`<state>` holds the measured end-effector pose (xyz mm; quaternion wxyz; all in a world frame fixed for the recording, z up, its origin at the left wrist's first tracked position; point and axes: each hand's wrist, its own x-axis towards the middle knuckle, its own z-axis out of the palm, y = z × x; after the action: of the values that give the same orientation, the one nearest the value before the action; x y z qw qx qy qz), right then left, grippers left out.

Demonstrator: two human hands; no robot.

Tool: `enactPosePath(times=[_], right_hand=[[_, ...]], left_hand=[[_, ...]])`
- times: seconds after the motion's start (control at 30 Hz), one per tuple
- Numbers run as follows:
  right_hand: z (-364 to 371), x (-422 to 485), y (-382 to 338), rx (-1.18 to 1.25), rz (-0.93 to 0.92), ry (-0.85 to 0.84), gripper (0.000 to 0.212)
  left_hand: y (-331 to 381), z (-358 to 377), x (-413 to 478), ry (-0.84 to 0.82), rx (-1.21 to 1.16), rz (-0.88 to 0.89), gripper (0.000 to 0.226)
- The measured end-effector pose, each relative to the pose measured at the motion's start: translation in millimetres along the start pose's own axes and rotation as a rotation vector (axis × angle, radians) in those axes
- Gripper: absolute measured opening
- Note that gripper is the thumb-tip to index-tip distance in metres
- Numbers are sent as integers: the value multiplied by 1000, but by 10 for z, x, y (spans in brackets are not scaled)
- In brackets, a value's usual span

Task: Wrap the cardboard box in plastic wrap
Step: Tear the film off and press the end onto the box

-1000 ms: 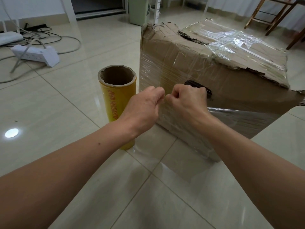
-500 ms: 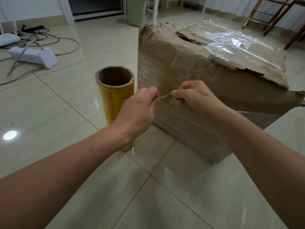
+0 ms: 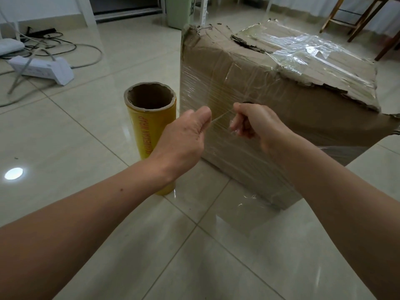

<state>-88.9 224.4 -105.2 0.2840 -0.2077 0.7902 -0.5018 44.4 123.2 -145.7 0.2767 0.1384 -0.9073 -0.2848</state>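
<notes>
Tiled floor [image 3: 65, 137], glossy. Cardboard box [image 3: 292, 109] sits on it at centre-right, top flaps torn, near face and part of the top already under clear plastic wrap [image 3: 307, 53]. Yellow wrap roll [image 3: 151, 135] stands upright on the floor just left of the box, core open at the top. Left hand [image 3: 184, 139] and right hand [image 3: 255, 122] are in front of the box's near face, fingers curled, each pinching one end of a thin stretched strand of film [image 3: 220, 116] drawn taut between them. White power strip [image 3: 43, 69] with cables lies far left, well apart.
</notes>
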Motion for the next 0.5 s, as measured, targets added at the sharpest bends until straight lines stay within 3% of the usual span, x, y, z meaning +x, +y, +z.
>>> enactPosePath(times=[0.1, 0.27, 0.33, 0.5], right_hand=[[-101, 0, -48, 78, 15, -31, 72], [-53, 8, 13, -223, -93, -66, 84], [-93, 0, 23, -311, -110, -123, 78], [-220, -117, 7, -645, -171, -276, 35]], left_hand=[[-28, -13, -48, -16, -16, -41, 15], [69, -40, 48, 14, -30, -82, 12], [59, -61, 71, 9, -42, -122, 12], [76, -75, 86, -39, -95, -177, 17]])
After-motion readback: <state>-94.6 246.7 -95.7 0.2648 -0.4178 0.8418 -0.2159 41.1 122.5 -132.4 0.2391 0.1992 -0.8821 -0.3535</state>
